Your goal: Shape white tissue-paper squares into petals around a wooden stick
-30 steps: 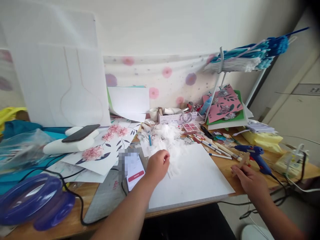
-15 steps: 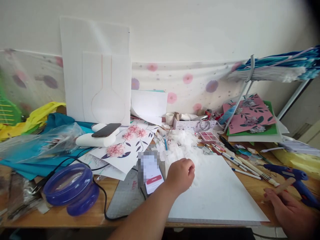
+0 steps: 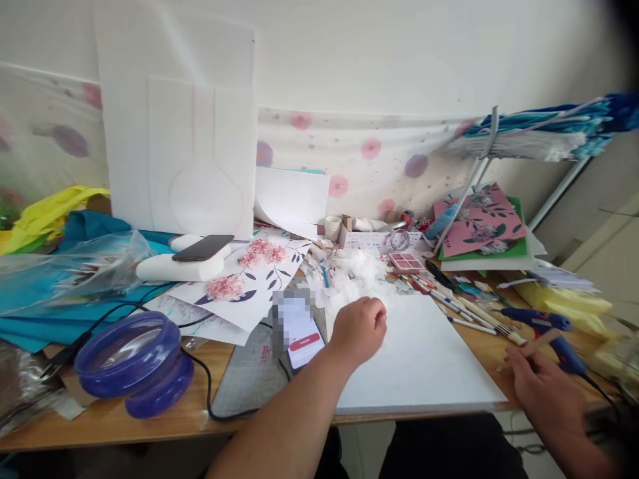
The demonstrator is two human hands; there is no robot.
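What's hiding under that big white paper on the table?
A thin gray edge shows along the near side of the white paper, perhaps part of the gray mat seen to its left. Anything else underneath is covered.

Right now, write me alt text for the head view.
A bare, curled left hand is over a large white sheet near a fluffy white heap; the bare right hand holds a flat tan stick beside a blue glue gun.

I hold a flat wooden stick (image 3: 542,342), tilted. The white sheet (image 3: 417,362) lies flat at the bench's (image 3: 486,352) front edge.
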